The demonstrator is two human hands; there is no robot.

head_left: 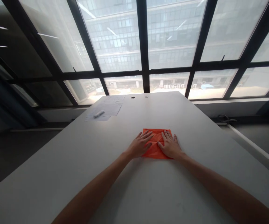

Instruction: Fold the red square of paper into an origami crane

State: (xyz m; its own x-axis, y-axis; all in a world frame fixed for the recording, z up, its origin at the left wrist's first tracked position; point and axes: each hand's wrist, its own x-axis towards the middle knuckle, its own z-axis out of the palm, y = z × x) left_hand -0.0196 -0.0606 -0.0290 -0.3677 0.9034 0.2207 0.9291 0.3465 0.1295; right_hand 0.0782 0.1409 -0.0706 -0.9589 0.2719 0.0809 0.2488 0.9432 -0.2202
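A flat orange square (pixel 157 153) with crease lines meeting near its middle lies on the white table. It looks like a folded sheet; whether it is paper or thin cloth I cannot tell. My left hand (pixel 139 145) rests flat over its left side, fingers stretched and pointing up and to the right. Over the right side lies my right hand (pixel 170 146), palm down with its fingers spread. Both hands touch the sheet and cover parts of its side edges. Its far edge and its middle show between them.
Several printed papers (pixel 112 109) lie toward the far left of the white table (pixel 129 186), with a white marker-like object (pixel 99 114) on them. Two small dark holes (pixel 133 97) are near the far edge. Beyond stand large dark-framed windows (pixel 146 73).
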